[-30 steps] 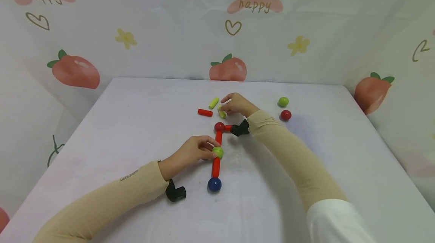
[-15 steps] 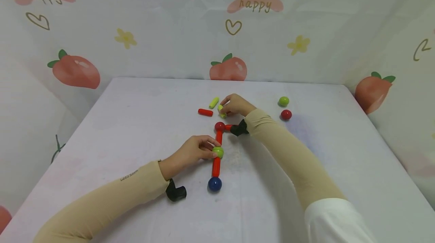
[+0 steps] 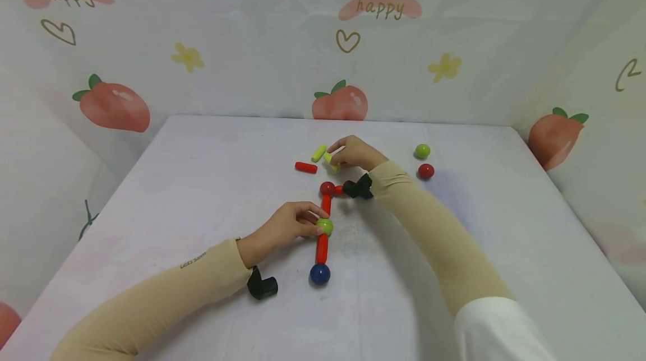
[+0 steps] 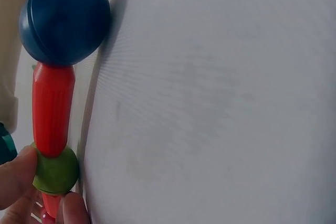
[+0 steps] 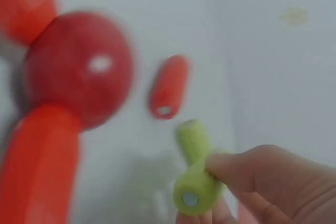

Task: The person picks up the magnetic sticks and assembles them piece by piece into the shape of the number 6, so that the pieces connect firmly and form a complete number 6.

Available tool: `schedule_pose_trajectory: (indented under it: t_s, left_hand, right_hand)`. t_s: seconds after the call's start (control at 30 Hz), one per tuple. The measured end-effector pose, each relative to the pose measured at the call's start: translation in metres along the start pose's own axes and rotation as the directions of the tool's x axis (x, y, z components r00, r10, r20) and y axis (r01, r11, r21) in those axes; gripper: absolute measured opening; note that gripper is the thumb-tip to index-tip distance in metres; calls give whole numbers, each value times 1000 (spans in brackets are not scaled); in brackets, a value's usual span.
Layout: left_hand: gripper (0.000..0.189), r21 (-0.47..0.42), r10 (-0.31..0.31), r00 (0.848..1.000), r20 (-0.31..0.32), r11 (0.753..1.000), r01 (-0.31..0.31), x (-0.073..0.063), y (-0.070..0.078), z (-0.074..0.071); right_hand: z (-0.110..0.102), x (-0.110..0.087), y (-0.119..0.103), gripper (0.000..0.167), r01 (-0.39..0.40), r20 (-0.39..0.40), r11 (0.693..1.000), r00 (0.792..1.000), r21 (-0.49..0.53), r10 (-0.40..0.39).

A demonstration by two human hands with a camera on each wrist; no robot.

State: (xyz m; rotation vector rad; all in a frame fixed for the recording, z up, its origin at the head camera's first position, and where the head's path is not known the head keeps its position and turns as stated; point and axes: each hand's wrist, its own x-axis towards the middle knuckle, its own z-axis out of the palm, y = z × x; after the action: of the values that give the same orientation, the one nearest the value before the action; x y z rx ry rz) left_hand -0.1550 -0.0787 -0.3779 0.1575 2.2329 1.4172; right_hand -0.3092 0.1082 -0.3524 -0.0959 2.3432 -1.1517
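Fingers [image 4: 76,209] and thumb [image 4: 17,178] of the left hand [image 3: 285,222] are closed in a pinch on the green joint ball [image 3: 326,227], midway along a joined assembly lying on the tabletop [image 3: 227,159]. From that ball a near red rod [image 3: 322,250] leads to the blue ball [image 3: 320,274] at the person's end; a far red rod [image 3: 326,204] leads to the joined red ball [image 3: 327,188]. A side red rod [image 3: 339,190] branches right from the latter, its outer end hidden behind the black wrist device [image 3: 357,187]. The right hand [image 3: 357,151] pinches the held yellow-green rod [image 5: 195,188] between thumb and fingers, just beyond the assembly; tilted, with a silvery disc visible in its end; contact with the tabletop cannot be determined. Near it lie the spare yellow-green rod [image 3: 319,153] and the loose red rod [image 3: 305,167]. Well apart, to the right, sit the loose green ball [image 3: 422,151] and the loose red ball [image 3: 426,171], near each other.
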Motion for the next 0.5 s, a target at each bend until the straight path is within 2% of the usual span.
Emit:
schedule_pose_trajectory:
  t_s: [0.17, 0.3, 0.5]
  left_hand:
    - [26, 4, -10, 1000, 1, 1000, 10, 0, 2, 1]
    - [26, -11, -16, 1000, 3, 1000, 16, 0, 1, 1]
    - [26, -6, -9, 1000, -2, 1000, 9, 0, -1, 1]
  right_hand:
    - [-14, -13, 1, 37, 66, -13, 992, 998, 108, -65]
    - [-23, -31, -1, 37, 139, -33, 975, 990, 173, -136]
    - [-32, -65, -4, 38, 238, -46, 957, 971, 168, -234]
